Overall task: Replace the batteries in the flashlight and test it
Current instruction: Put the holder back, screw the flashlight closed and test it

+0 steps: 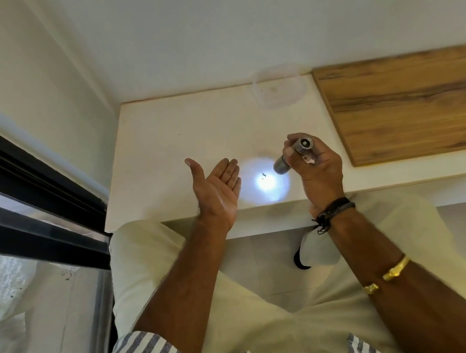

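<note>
My right hand [318, 169] grips a small grey metal flashlight [297, 153], tail end up and head tilted down to the left. The flashlight is lit and throws a bright round spot [265, 182] on the white tabletop [177, 142] near its front edge. A tiny dark speck lies inside the spot. My left hand [217, 190] hovers just left of the spot, palm up, fingers straight and thumb raised, holding nothing. No loose batteries are visible.
A clear plastic container [279, 85] stands at the back of the white tabletop by the wall. A wooden board [411, 102] covers the surface to the right. A dark window frame [25, 185] runs along the left. My legs sit under the table edge.
</note>
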